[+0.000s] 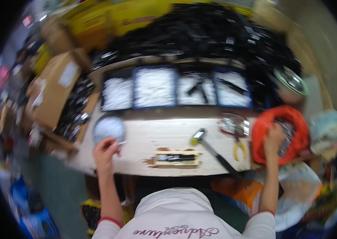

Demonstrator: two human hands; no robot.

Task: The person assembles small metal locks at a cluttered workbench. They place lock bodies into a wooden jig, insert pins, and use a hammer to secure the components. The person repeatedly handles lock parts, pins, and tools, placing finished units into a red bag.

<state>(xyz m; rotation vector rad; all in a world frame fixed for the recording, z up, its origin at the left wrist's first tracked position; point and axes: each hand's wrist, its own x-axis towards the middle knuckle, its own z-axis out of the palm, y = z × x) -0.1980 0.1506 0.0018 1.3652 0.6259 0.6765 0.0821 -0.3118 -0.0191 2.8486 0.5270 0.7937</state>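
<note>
My left hand (107, 150) is at the near edge of a round bowl (109, 126) of small whitish pieces. Its thumb and fingers come together in a pinch; whatever is between them is too small and blurred to name. My right hand (274, 139) reaches into a red plastic bag (259, 137) that holds small grey metallic parts (287, 133). Its fingertips are hidden among these parts. Between my hands, a light wooden block (176, 163) lies near the table's front edge with a dark piece (174, 157) set in it.
A hammer (216, 154) lies right of the block, its handle over the front edge. Yellow-handled pliers (239, 151) lie beside the bag. Several trays (155, 106) of white pieces line the table's back, before a heap of black parts (200, 32). A cardboard box (53, 89) stands left.
</note>
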